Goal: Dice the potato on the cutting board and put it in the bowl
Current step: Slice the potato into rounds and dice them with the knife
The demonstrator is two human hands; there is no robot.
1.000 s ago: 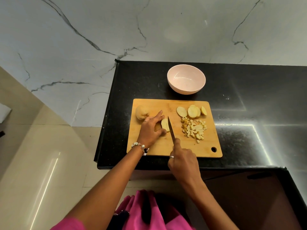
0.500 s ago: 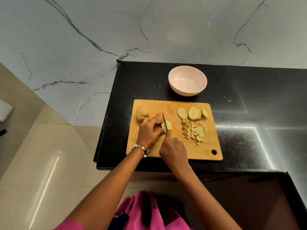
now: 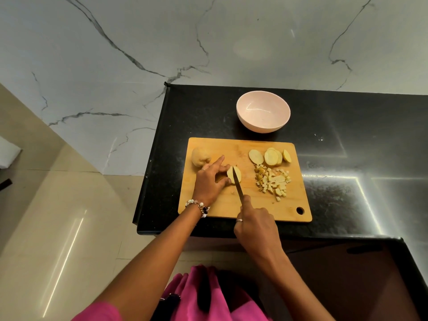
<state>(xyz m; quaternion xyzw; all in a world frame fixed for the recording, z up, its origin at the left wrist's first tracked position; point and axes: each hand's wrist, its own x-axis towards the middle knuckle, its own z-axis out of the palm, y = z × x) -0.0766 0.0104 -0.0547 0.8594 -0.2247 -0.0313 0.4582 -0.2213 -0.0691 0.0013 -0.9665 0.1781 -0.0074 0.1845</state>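
Nearest: pink garment (image 3: 196, 295) at the bottom edge, two bare forearms reaching out over the black counter (image 3: 347, 158).

Right hand (image 3: 256, 224), one ring on it, fingers curled round the handle of one knife (image 3: 237, 183); forefinger laid along the top of the blade. Blade points away and rests across one potato slice (image 3: 234, 174) lying on the cutting board (image 3: 231, 205).

Left hand (image 3: 209, 180), one beaded bracelet (image 3: 198, 206) at the wrist, one ring on a finger. Thumb and fingers pinch the left side of that slice; forefinger stretched out toward the far left corner.

Right of the knife: one loose heap of diced potato (image 3: 273, 180), too many small cubes to count. Beyond the heap: four round slices (image 3: 271, 156), overlapping in a row, uncut.

Far left corner of the board: one uncut potato chunk (image 3: 199, 157), skin side showing, just beside the outstretched forefinger.

One hanging hole in the board's near right corner.

Beyond the board, apart from it: one pink bowl (image 3: 263, 114) on the counter, nothing in it. Behind, marble wall (image 3: 208, 42) with dark veins.
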